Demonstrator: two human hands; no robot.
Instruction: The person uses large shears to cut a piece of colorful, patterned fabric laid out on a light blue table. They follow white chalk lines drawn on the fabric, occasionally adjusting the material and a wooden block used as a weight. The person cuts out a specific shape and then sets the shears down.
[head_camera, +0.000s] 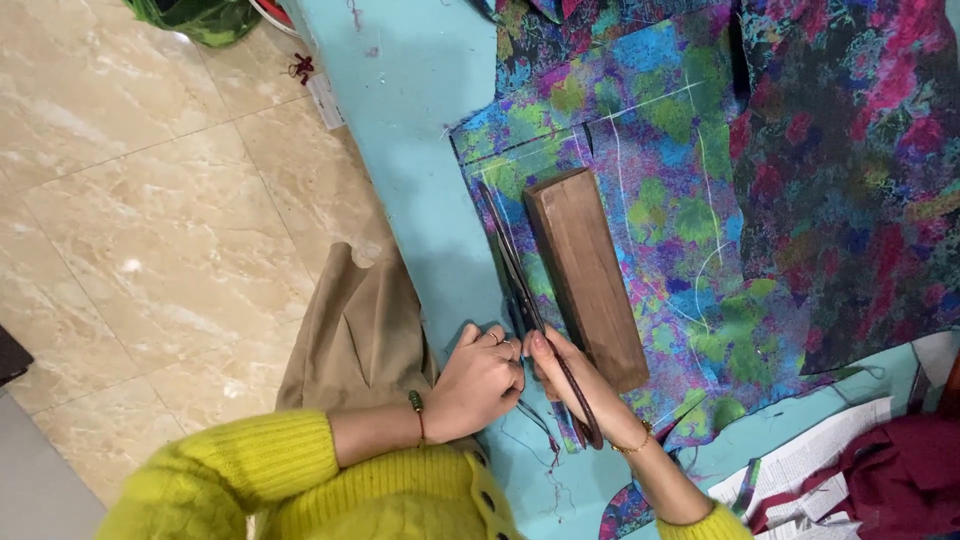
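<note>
My right hand (582, 385) grips the handles of long dark scissors (513, 265), whose blades run along a chalk line on the multicoloured floral fabric (660, 170). My left hand (480, 380) rests beside it, fingers bent on the fabric's edge near the scissors' pivot. A brown wooden block (585, 270) lies on the fabric just right of the blades. The fabric is spread on a turquoise table (410, 120). I wear yellow knitted sleeves and a bracelet on each wrist.
A darker piece of the same floral cloth (850, 150) lies at the right. Maroon cloth (890, 480) and paper scraps (810, 455) sit at the lower right. Beige marble floor (150, 220) spreads on the left; a green bag (195, 15) stands at the top.
</note>
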